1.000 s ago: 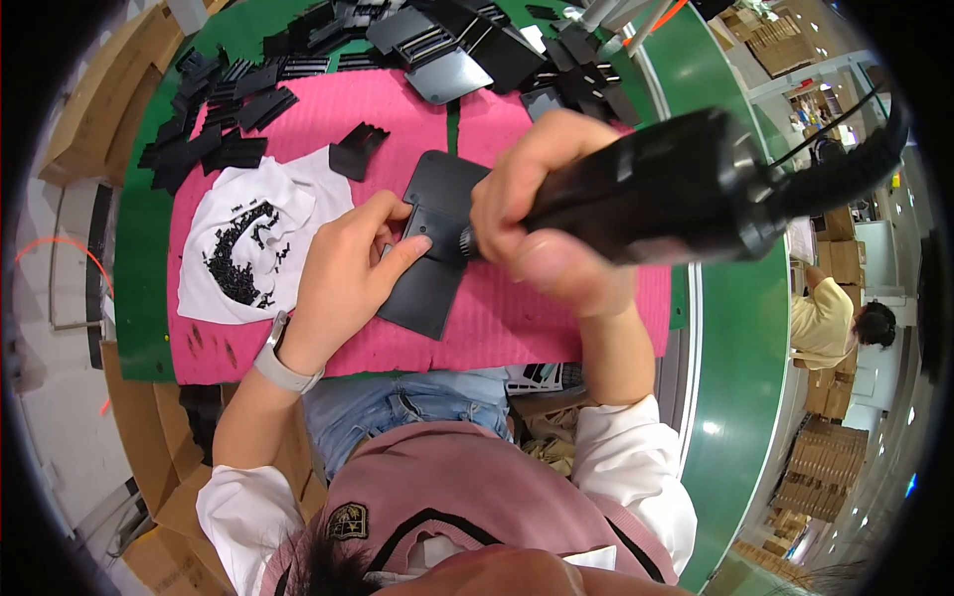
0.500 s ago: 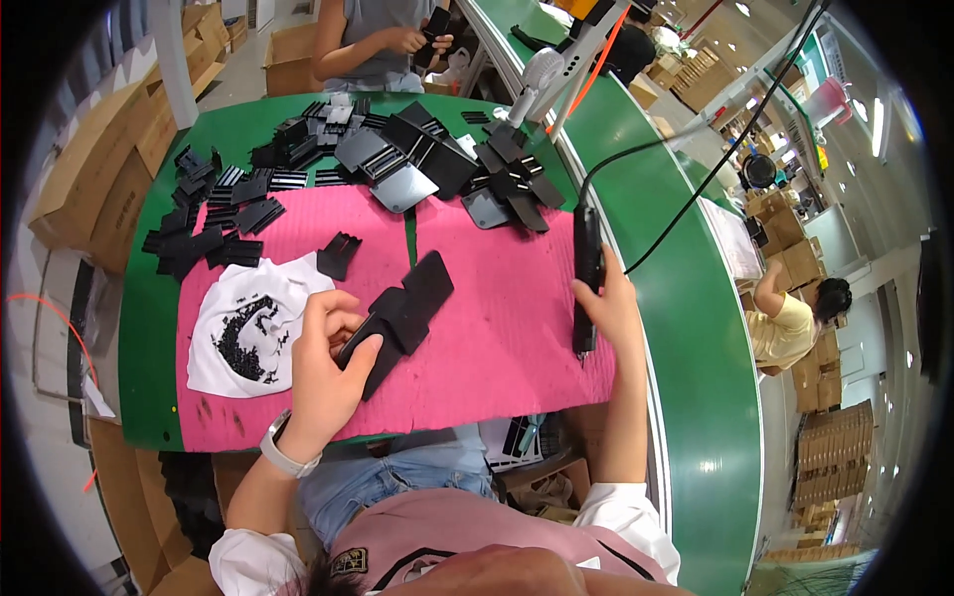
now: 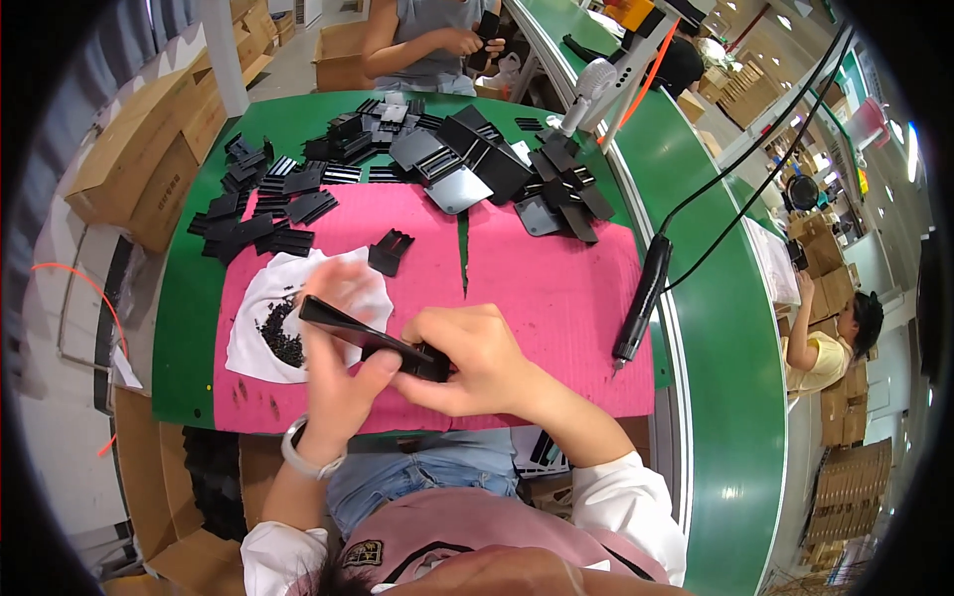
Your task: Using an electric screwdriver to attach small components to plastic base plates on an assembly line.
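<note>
Both hands hold a black hinged plate part [image 3: 343,323], tilted up over the front of the pink mat [image 3: 556,298]. My left hand [image 3: 338,382] is closed round its left end, with the thumb along the near side. Fingers of my right hand [image 3: 472,358] pinch the right end, hiding part of it. A white cloth [image 3: 253,363] lies by my left hand and bears a heap of tiny black pieces [image 3: 283,333], perhaps screws. To the right is a black electric screwdriver [image 3: 646,298], touched by neither hand. One small black plate [image 3: 390,251] lies beyond the cloth.
Black plates and brackets [image 3: 462,189] are piled along the far side of the green table [image 3: 179,348]. A small white fan [image 3: 588,91] stands at the far right. Cables [image 3: 730,189] run up from the screwdriver. Across the table, another person's hands [image 3: 477,45] hold a black part.
My right hand has let go of the screwdriver and moved left onto the black plate part. The part has been turned in my left hand. The whole view has shifted slightly.
</note>
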### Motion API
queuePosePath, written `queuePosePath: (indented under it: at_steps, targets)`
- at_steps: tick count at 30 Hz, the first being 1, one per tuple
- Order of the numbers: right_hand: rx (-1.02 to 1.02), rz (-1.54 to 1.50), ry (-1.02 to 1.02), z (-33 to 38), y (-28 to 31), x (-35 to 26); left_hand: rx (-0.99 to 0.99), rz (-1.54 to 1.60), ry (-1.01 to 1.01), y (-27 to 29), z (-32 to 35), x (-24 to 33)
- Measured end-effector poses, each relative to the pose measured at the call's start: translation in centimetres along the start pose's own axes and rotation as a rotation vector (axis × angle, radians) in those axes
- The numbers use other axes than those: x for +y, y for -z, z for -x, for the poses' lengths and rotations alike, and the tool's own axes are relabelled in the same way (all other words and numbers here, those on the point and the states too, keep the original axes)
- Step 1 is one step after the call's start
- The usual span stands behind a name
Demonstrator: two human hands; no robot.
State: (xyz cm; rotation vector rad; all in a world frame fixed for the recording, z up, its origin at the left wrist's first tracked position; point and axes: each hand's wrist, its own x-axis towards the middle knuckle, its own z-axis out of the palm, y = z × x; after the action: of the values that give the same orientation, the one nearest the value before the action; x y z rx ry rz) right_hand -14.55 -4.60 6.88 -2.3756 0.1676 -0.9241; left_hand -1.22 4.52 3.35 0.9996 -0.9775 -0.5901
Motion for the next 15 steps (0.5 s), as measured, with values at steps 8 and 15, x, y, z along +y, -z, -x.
queuePosePath:
  at_steps: [8,15]
  targets:
    - [-0.272,-0.405,-0.213,0.5,1.2,-0.6,0.079,0.122,0.229,3.5,1.6,3.5]
    - [0.108,0.54,-0.157,-5.0,-0.1,7.4,1.075,0.288,0.178,22.4,4.6,6.2]
